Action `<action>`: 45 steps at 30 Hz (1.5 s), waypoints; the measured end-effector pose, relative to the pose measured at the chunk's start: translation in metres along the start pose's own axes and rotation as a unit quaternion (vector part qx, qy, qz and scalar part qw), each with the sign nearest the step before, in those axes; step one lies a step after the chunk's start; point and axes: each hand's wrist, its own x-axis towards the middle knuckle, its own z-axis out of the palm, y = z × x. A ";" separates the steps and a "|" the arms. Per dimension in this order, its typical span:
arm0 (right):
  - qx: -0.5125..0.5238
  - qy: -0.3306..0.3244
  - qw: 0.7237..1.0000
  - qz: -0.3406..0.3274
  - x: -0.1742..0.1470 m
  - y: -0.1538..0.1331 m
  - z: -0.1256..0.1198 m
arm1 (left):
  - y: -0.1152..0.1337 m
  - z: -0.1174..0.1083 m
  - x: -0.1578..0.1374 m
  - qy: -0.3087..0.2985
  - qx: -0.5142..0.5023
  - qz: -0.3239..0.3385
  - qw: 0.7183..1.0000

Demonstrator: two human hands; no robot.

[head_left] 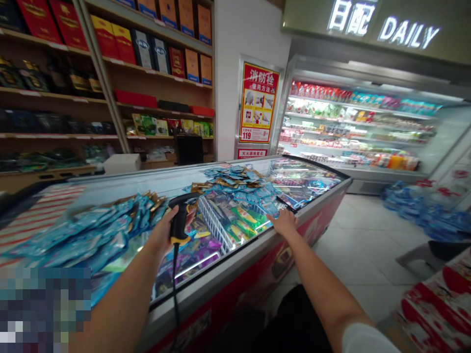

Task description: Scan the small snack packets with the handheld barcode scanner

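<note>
Our left hand point(162, 235) grips the upright scanner point(180, 220); our open right hand point(283, 221) touches blue packets point(257, 193), lying rightward.

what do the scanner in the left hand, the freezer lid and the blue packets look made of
Scanner: matte black plastic with a yellow band, going by its moulded shape.
Freezer lid: clear glass, since goods show through and light reflects off it.
Blue packets: glossy plastic or foil film; they crinkle and glint.
</note>
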 end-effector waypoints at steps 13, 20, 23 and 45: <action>0.227 0.047 0.970 -0.069 -0.003 -0.006 -0.003 | 0.002 0.004 -0.009 -0.004 0.023 0.003 1.000; 0.440 -0.018 0.894 -0.081 -0.002 -0.032 0.005 | -0.002 -0.002 -0.002 -0.023 0.052 0.002 0.998; 0.486 -0.049 0.866 -0.107 0.002 -0.056 0.015 | -0.002 -0.002 -0.002 -0.015 0.044 0.001 0.999; 0.576 -0.141 0.790 -0.155 -0.010 -0.206 0.115 | -0.004 0.002 -0.005 0.047 -0.002 0.042 0.998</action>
